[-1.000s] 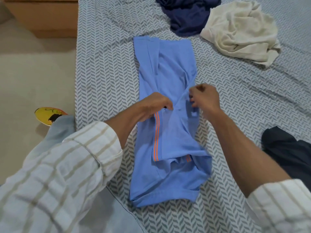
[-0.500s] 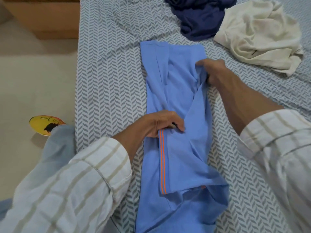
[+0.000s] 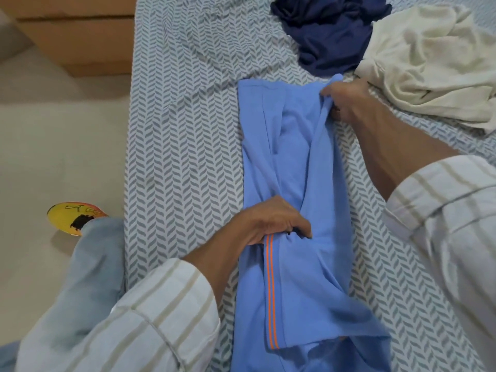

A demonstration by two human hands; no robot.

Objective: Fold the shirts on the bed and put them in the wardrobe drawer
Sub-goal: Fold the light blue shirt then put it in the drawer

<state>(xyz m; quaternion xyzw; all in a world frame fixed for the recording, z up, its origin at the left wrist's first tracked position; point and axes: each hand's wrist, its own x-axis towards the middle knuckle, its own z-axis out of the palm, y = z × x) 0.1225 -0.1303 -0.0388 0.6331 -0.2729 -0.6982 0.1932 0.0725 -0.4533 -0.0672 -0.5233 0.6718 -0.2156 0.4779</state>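
Head view: my left hand point(image 3: 271, 224) grips the blue shirt point(image 3: 292, 277) mid-fold; my right hand point(image 3: 346, 102) pinches its edge at 1 o'clock.

No legible txt (yellow object's point(image 3: 70, 216) marks unreadable).

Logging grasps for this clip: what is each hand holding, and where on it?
Both hold the blue shirt. The left hand grips its middle, by the orange-striped sleeve edge. The right hand pinches the far right corner.
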